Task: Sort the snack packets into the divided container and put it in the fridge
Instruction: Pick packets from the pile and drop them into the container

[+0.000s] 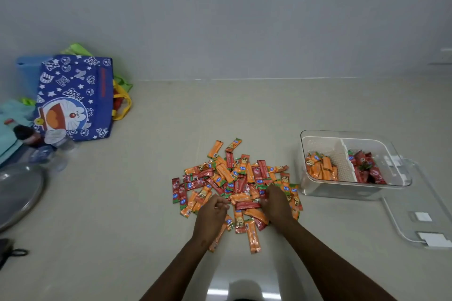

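Observation:
A pile of orange and red snack packets (234, 178) lies on the pale counter in the middle. To its right stands the clear divided container (401, 182); its left compartment holds orange packets (320, 166), its right compartment red packets (367, 166). My left hand (212, 212) hovers over the pile's near left edge with fingers loosely curled; whether it holds a packet I cannot tell. My right hand (275, 200) rests on the pile's near right side, fingers bent down among the packets, and its grip is hidden.
The container's clear lid (425, 225) lies on the counter right of my right arm. At the far left stand a blue cartoon bag (75, 98), bottles (39, 144) and a round metal lid (17, 193). A wall runs behind the counter.

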